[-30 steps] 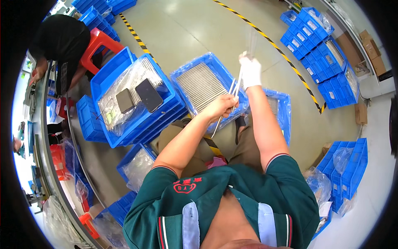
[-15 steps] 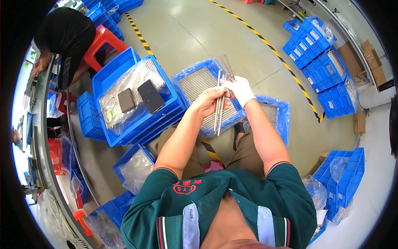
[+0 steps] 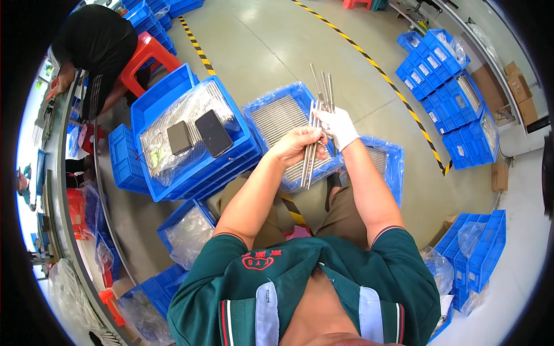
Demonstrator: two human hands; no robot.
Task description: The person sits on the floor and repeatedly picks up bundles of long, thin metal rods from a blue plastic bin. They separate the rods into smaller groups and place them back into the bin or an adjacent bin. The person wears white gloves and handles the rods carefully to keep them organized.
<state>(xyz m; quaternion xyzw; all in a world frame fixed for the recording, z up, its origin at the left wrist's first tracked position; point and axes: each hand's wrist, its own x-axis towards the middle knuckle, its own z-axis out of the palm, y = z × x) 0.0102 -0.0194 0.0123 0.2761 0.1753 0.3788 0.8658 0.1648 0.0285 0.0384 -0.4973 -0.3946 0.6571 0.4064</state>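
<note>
My bare left hand [image 3: 294, 145] is closed on a bundle of thin metal rods [image 3: 310, 168] that slants down below its fingers. Against it, my right hand [image 3: 339, 128], in a white glove, grips several more metal rods [image 3: 326, 87], their upper ends fanned out. The two bunches cross where the hands meet, and the glove partly hides the fingers there. Beneath the hands sits a blue crate [image 3: 253, 107] lined with plastic film, holding rows of similar rods. To its right, partly behind my right forearm, stands another lined crate [image 3: 397, 167] of rods.
At left, stacked blue crates [image 3: 199, 173] carry film-covered rods, a black phone [image 3: 213, 134] and a dark flat case [image 3: 179, 138]. A person in black [image 3: 95, 40] bends by a red stool [image 3: 149, 57] and a long bench. More crates [image 3: 450, 104] are stacked at right.
The rods in my right hand, smeared by motion before, now show sharply and stand closer to upright. My right hand has shifted slightly right and down, and both hands keep their hold.
</note>
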